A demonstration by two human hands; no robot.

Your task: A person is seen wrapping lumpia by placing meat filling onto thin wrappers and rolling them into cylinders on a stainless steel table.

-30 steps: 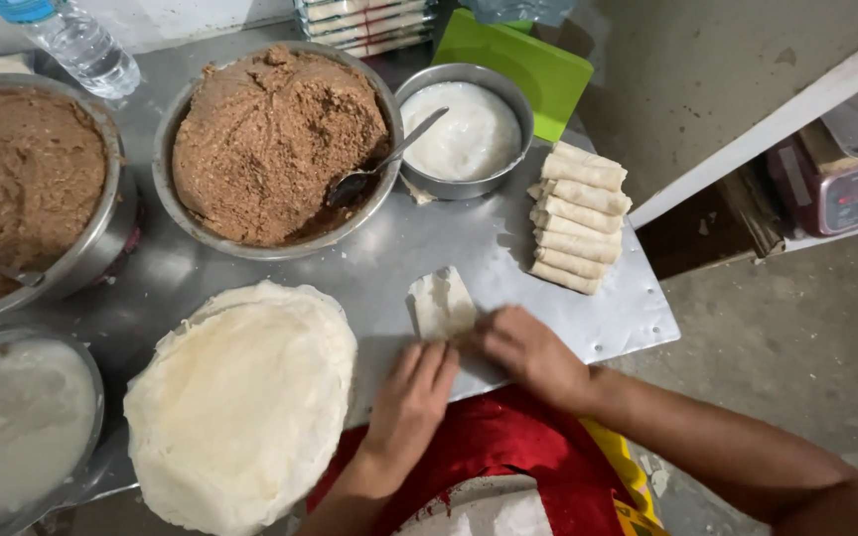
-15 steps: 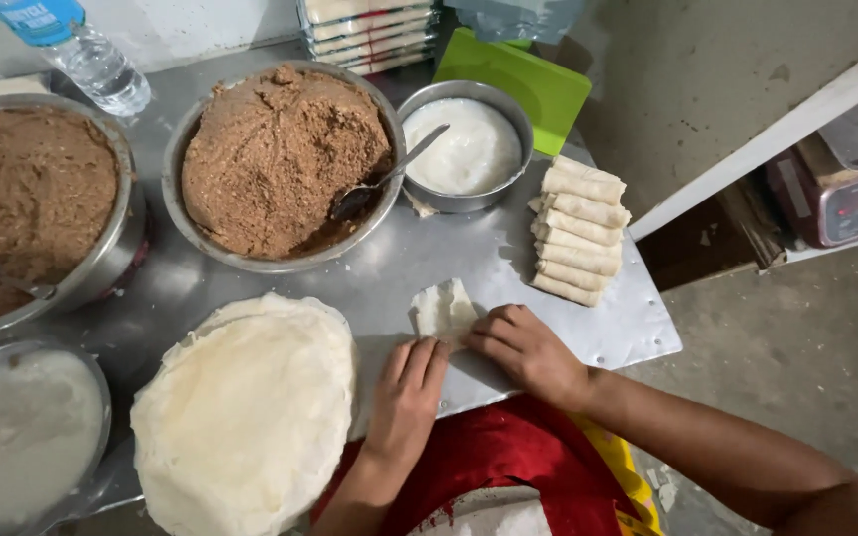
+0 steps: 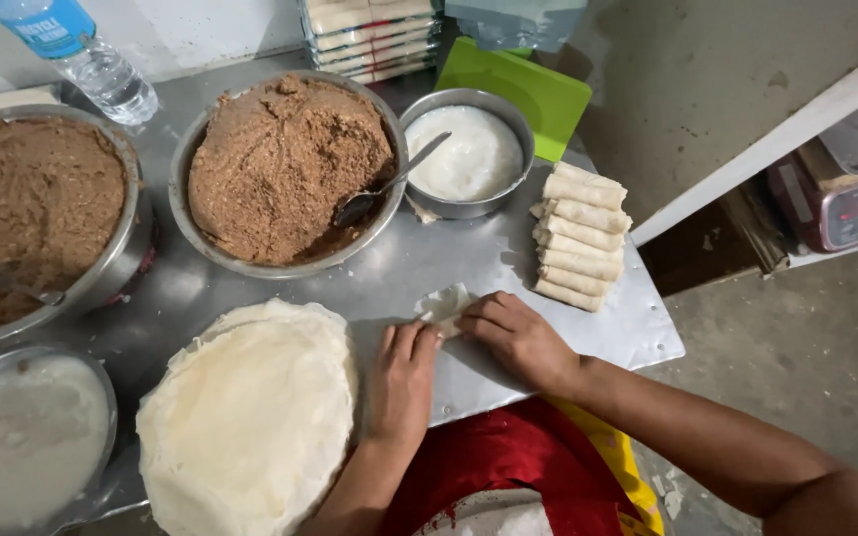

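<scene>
Both hands press down on a small pale wrapper (image 3: 446, 304) that lies on the metal table (image 3: 508, 258), near its front edge and just right of the stack of round wrappers (image 3: 250, 417). The left hand (image 3: 401, 382) lies flat, fingers stretched forward and close together, fingertips on the wrapper's near edge — not clenched, gripping nothing. The right hand (image 3: 518, 337) comes in from the right with its fingers curled over the wrapper's right part, pressing or pinching it; whether the fingertips actually grip the fold I cannot tell, since they hide it. Only the upper left corner of the wrapper shows beyond the fingers. Farther back on the table stands a wide metal bowl (image 3: 201, 159) heaped with brown filling (image 3: 280, 159), a spoon (image 3: 389, 189) leaning in it with its handle over the rim. Just right of it sits a smaller metal bowl of white paste (image 3: 469, 154). To the right of the hands, a row of finished rolls (image 3: 578, 233) lies stacked side by side — close to the right hand but apart from it. At the far left are a second bowl of brown filling (image 3: 32, 208), a bowl of whitish liquid (image 3: 22, 437) and a plastic water bottle (image 3: 81, 55). A green board (image 3: 533, 94) lies behind the paste bowl.
</scene>
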